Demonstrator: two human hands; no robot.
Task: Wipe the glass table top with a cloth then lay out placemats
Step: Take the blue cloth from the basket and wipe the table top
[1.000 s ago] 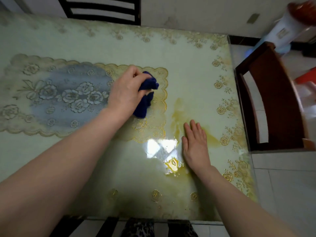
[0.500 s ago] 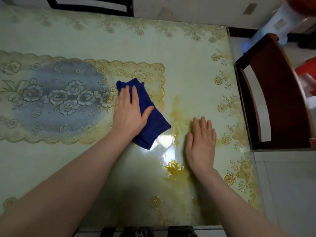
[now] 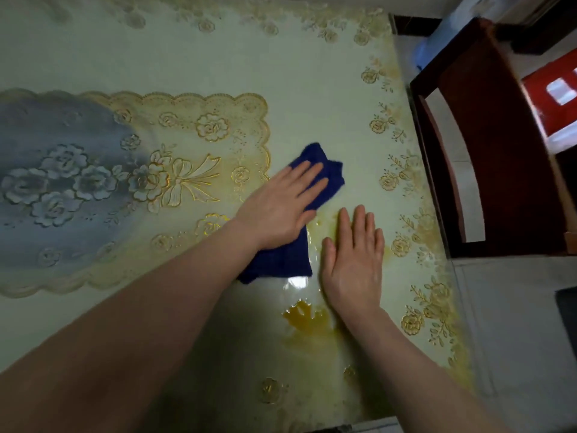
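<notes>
While the left hand [image 3: 281,207] presses the blue cloth [image 3: 315,179] flat on the desk [image 3: 312,89] with straight fingers, wiping is under way; the right hand [image 3: 352,260] rests flat beside it; next, I judge, sweep across the yellow stain [image 3: 304,318].

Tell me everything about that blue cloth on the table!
The blue cloth is dark navy and looks soft and fuzzy, like a small towel. It lies crumpled and partly folded on the shiny table top, near its right side. The left hand presses flat on its middle with straight fingers, hiding part of it, so one end sticks out past the fingertips and the other shows by the wrist. The right hand lies just beside it.
</notes>
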